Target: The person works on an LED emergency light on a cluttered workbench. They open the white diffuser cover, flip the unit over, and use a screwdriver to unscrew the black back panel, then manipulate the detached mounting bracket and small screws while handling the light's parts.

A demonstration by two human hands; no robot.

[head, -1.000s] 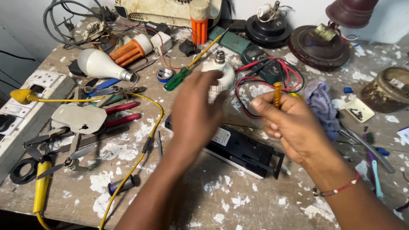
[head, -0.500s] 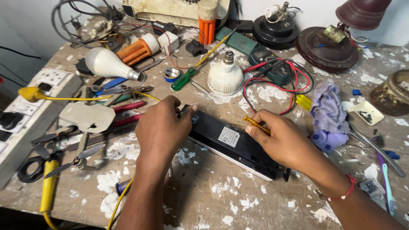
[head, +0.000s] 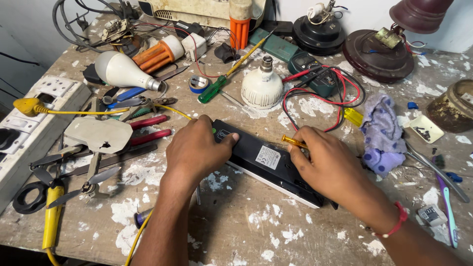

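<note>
A long black flat device with a white label lies on the paint-stained workbench. My left hand rests on its left end, thumb pressed along the top edge. My right hand covers its right end and holds a small screwdriver with a yellow-orange handle, which points left across the device. A white bulb stands upright just behind the device.
A green-handled screwdriver, a multimeter with red and black leads, a large white bulb, red-handled pliers, a white power strip, a purple cloth and dark round lamp bases crowd the bench.
Both hands came down from mid-air onto the black device. The white bulb once in my left hand now stands on the bench. My left thumb has shifted along the device's edge.
</note>
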